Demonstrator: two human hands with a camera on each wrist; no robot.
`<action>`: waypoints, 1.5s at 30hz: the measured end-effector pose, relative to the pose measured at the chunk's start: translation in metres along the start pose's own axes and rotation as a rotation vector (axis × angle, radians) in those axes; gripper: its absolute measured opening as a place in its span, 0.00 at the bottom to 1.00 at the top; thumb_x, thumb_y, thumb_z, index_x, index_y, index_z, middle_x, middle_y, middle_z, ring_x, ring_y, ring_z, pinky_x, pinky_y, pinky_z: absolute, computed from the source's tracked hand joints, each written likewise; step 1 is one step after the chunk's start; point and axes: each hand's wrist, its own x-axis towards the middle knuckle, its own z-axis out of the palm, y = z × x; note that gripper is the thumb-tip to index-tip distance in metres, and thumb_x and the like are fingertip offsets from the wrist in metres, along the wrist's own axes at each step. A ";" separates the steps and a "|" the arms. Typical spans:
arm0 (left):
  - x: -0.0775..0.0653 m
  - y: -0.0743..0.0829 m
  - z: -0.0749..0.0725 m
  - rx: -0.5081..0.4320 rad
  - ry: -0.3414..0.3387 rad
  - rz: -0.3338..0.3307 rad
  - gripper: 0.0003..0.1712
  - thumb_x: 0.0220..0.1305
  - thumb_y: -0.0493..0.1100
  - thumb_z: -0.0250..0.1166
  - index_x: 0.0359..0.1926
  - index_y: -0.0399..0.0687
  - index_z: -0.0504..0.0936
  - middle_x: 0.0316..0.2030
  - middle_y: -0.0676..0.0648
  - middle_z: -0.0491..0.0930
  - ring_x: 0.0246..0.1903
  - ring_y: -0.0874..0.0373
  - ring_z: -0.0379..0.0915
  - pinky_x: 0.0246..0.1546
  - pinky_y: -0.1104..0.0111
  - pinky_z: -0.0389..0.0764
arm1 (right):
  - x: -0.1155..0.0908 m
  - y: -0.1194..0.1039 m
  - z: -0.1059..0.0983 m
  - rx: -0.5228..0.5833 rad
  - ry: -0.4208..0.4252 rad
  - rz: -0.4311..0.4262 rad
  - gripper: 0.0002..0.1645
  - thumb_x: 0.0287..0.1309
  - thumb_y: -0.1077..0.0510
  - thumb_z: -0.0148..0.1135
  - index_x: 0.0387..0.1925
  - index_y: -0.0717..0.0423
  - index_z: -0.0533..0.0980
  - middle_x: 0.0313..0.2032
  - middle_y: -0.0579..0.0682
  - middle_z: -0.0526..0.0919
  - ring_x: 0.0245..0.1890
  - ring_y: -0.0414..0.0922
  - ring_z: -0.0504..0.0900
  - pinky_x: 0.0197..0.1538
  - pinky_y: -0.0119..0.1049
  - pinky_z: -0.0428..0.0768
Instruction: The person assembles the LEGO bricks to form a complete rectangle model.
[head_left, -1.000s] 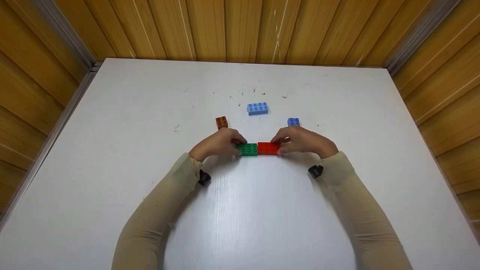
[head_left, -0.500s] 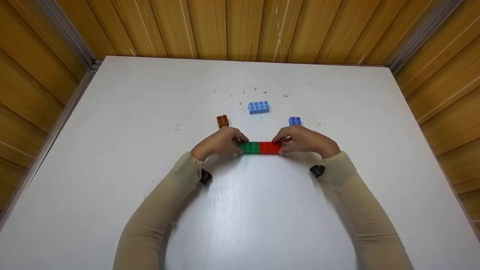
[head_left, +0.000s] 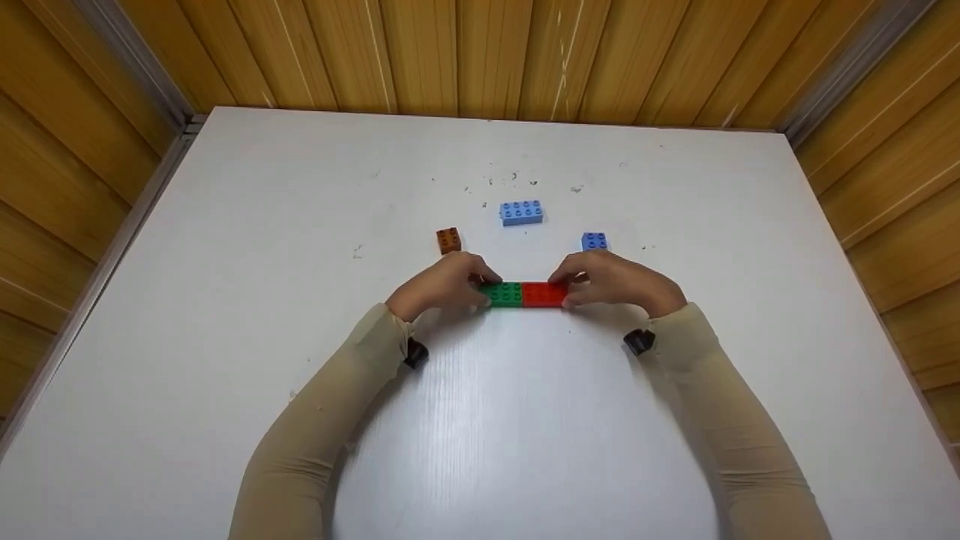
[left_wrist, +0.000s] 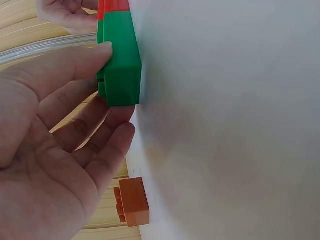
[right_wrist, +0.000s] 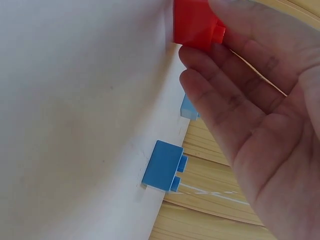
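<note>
A green brick [head_left: 508, 295] and a red brick [head_left: 543, 295] lie end to end on the white table, their short sides touching. My left hand [head_left: 446, 286] pinches the green one by its outer end, thumb on the near side and fingers on the far side. From the other end, my right hand [head_left: 617, 284] grips the red one in the same way. In the left wrist view the thumb presses on the green brick [left_wrist: 121, 60]. The right wrist view shows the red brick [right_wrist: 194, 24] between thumb and fingers. The fingers partly cover both outer ends.
Just beyond my left hand lies a small brown brick [head_left: 448, 240]. A small blue brick [head_left: 594, 241] sits behind my right hand. Farther back, between them, is a longer light blue brick [head_left: 521, 213]. Wooden panels [head_left: 487, 60] border the white table [head_left: 480, 450].
Both hands keep their hold on the green and red bricks, which stay end to end. The whole head view has shifted slightly; nothing else visibly differs.
</note>
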 end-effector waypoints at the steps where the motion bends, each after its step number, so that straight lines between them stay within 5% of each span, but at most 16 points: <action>1: 0.000 0.000 0.000 -0.004 0.000 -0.003 0.22 0.55 0.33 0.69 0.53 0.42 0.83 0.50 0.45 0.82 0.49 0.54 0.75 0.56 0.63 0.76 | 0.000 0.000 0.000 0.002 -0.002 0.005 0.21 0.55 0.61 0.67 0.52 0.56 0.79 0.50 0.52 0.82 0.53 0.52 0.78 0.60 0.49 0.75; 18: -0.001 0.005 -0.005 0.017 0.001 -0.044 0.22 0.56 0.33 0.68 0.54 0.42 0.82 0.50 0.45 0.82 0.50 0.55 0.74 0.56 0.62 0.75 | 0.004 -0.007 -0.005 -0.031 0.016 -0.024 0.21 0.56 0.55 0.68 0.52 0.55 0.80 0.50 0.51 0.82 0.51 0.51 0.77 0.59 0.50 0.75; 31: 0.002 0.004 -0.003 0.008 -0.021 -0.066 0.22 0.57 0.34 0.68 0.54 0.43 0.82 0.51 0.45 0.81 0.50 0.55 0.74 0.57 0.63 0.75 | 0.018 -0.007 -0.017 -0.013 0.104 -0.031 0.26 0.61 0.54 0.63 0.59 0.59 0.74 0.59 0.56 0.77 0.61 0.54 0.72 0.66 0.51 0.68; 45: 0.003 0.002 0.000 -0.010 -0.022 -0.082 0.23 0.57 0.33 0.68 0.55 0.43 0.82 0.51 0.45 0.80 0.50 0.55 0.74 0.57 0.63 0.75 | 0.041 -0.004 -0.032 0.015 0.155 0.082 0.28 0.65 0.52 0.59 0.65 0.51 0.70 0.66 0.51 0.71 0.68 0.51 0.64 0.70 0.51 0.62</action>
